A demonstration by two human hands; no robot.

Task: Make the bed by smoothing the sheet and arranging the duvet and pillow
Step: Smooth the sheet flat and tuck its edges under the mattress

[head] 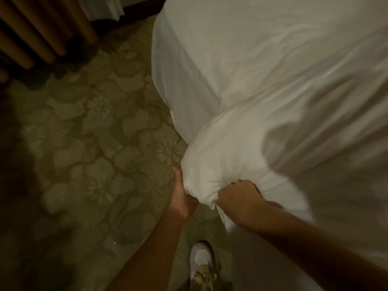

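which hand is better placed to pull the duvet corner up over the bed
Right, probably. The right hand grips the duvet corner from above on the bed side. The left hand holds it from below, on the floor side.

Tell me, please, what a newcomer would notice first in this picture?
First, the big white duvet filling the right side, its near corner bunched and gripped by the left hand and the right hand at lower centre. Then the flower-patterned carpet on the left, and a pale shoe at the bottom.
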